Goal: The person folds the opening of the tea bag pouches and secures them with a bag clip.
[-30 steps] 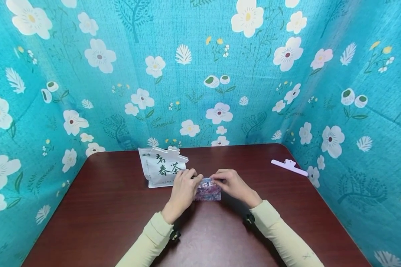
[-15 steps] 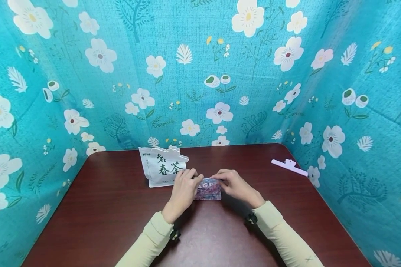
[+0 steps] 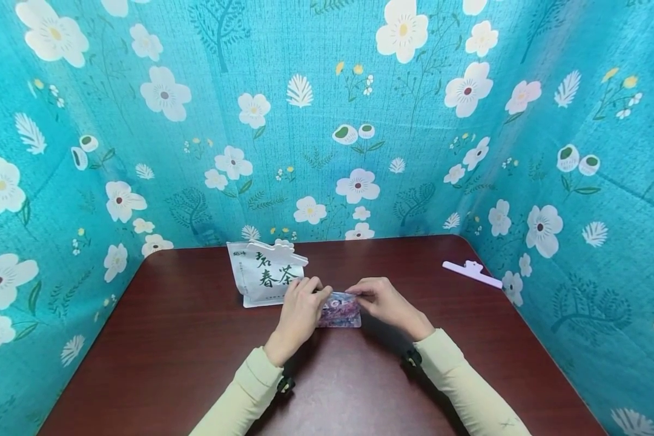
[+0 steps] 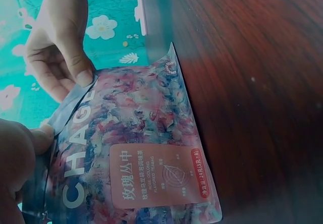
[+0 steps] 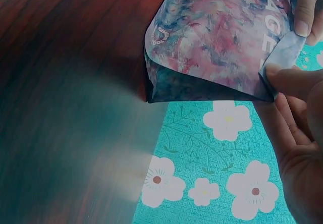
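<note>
A colourful tea pouch [image 3: 340,313], mottled pink, purple and blue with white CHAGE lettering, stands on the table between both hands. Its top edge is folded over in a strip, seen in the left wrist view as a dark blue-grey band [image 4: 70,108]. My left hand [image 3: 300,309] pinches this folded edge at the left end. At the other end my right hand [image 3: 386,306] pinches the fold between thumb and fingers. The right wrist view shows the pouch's side gusset [image 5: 202,85] and a pale flap [image 5: 287,50] between the two hands.
Behind my left hand stands a white tea pouch [image 3: 261,281] with dark green characters and a white sealing clip [image 3: 278,249] across its top. A lilac clip [image 3: 471,272] lies near the right edge of the brown table [image 3: 169,339]. Floral turquoise cloth [image 3: 316,151] surrounds the table.
The pouch's top edge has folded further over, covering more of the white letters. My right hand has shifted very slightly, while my left hand stays about where it was.
</note>
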A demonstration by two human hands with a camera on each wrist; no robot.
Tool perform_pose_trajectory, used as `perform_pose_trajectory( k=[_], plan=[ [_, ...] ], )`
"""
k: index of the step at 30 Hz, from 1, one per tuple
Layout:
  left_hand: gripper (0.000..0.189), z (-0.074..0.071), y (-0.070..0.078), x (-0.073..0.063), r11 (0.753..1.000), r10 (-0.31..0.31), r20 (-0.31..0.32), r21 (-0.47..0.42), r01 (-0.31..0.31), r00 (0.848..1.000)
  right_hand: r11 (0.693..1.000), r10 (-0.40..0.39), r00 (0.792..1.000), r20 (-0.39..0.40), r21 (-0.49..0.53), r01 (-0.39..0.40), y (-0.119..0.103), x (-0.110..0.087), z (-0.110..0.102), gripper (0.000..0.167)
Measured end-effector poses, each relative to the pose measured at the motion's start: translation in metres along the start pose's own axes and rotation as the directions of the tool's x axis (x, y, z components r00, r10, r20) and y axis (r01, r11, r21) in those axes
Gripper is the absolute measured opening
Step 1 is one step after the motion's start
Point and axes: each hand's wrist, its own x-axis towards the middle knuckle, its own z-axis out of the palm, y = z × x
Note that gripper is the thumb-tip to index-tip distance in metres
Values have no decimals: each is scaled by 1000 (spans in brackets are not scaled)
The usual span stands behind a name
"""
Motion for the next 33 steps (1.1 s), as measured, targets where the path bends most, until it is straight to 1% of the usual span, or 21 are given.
perform_pose_trajectory(
  k=[2, 6, 8, 12, 14, 19, 23, 28, 33],
  plan=[
    [12, 0, 0, 0, 1000, 0, -3, -8, 0, 1000, 1000, 11, 1000, 0, 11, -11, 0, 0, -1, 31],
    [12, 0, 0, 0, 1000, 5, -12, -17, -5, 1000, 1000, 3, 1000, -6, 10, -3, -3, 0, -1, 23],
    [11, 1, 0, 0, 1000, 7, -19, -15, -7, 1000, 1000, -2, 1000, -16, -8, 1, -4, 2, 1, 20],
    [11, 1, -1, 0, 1000, 5, -23, -14, -6, 1000, 999, 11, 1000, -26, -47, -13, -6, 5, 3, 17],
    [11, 2, -1, 0, 1000, 7, -27, -5, -7, 1000, 998, 3, 1000, -31, -65, -5, -6, 6, 4, 16],
    [13, 1, 1, 1, 1000, 14, -27, 16, -14, 1000, 990, -59, 996, -60, -129, 51, -5, 9, 8, 16],
    [13, 1, 1, 1, 1000, 18, -34, 0, -18, 999, 985, -64, 995, -81, -163, 50, -5, 11, 10, 13],
    [12, 2, 0, 1, 1000, 21, -43, -11, -22, 999, 989, -40, 996, -75, -145, 29, -5, 11, 9, 13],
    [11, 3, -2, 1, 1000, 10, -33, -17, -10, 999, 998, 14, 1000, -24, -57, -15, -3, 9, 4, 18]
  ],
)
